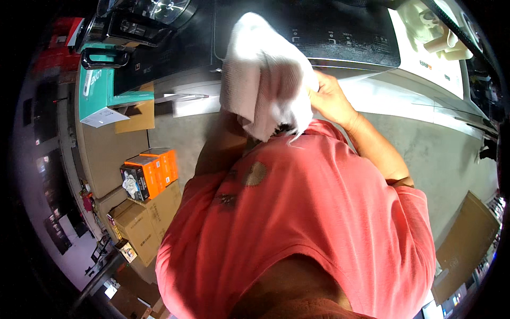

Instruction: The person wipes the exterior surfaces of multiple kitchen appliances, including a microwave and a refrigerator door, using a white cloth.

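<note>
Both hands grip 1 white woven cloth (263,74) held up over the black glass cooktop (340,32): right hand (332,98) clenched on its edge, left hidden beneath; wiping seems underway, cooktop still dusty.

The white cloth (265,74) hangs right in front of the chest and blocks the middle of the counter edge. Behind it the black glass cooktop (340,32) lies flat and bare. To the left, the black appliance (138,26) and teal box (101,90) crowd the corner (tight there). Right of the right hand (329,98), the pale counter (404,101) runs open, probably up to the cream items (441,32).
</note>
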Demonstrator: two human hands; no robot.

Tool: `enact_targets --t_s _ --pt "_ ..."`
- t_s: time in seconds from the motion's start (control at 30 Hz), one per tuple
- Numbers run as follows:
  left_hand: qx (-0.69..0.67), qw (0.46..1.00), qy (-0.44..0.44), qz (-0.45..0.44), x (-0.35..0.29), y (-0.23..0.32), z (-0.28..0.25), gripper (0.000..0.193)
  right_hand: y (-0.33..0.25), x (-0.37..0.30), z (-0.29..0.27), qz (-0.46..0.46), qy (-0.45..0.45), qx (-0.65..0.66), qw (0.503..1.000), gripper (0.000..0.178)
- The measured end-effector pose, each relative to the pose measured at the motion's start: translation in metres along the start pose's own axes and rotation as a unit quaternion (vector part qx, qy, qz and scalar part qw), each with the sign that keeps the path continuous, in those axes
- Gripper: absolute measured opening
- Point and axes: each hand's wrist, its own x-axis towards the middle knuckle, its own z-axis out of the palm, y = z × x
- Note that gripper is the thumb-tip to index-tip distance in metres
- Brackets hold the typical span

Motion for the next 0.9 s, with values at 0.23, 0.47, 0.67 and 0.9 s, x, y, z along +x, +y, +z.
enact_targets --t_s 0.23,0.47,0.67,0.9 --pt "0.114 0.992 -0.035 -0.028 -0.006 -0.004 -0.029 0.042 -0.005 -0.007 -0.015 -0.11 0.167 -0.072 0.977 0.032" --pt "0.244 0.969 0.018 0.017 -0.026 -0.009 -0.064 0.044 0.0 0.005 -0.007 -0.114 0.155 0.034 0.981 0.042" --pt "0.037 0.994 0.002 0.103 -0.009 0.031 -0.055 0.053 -0.081 0.042 -0.004 -0.298 0.279 -0.118 0.905 0.042" --pt "0.541 0.755 0.176 0.327 -0.005 0.064 -0.123 0.032 -0.043 0.099 0.019 -0.201 0.052 -0.653 0.729 0.058"
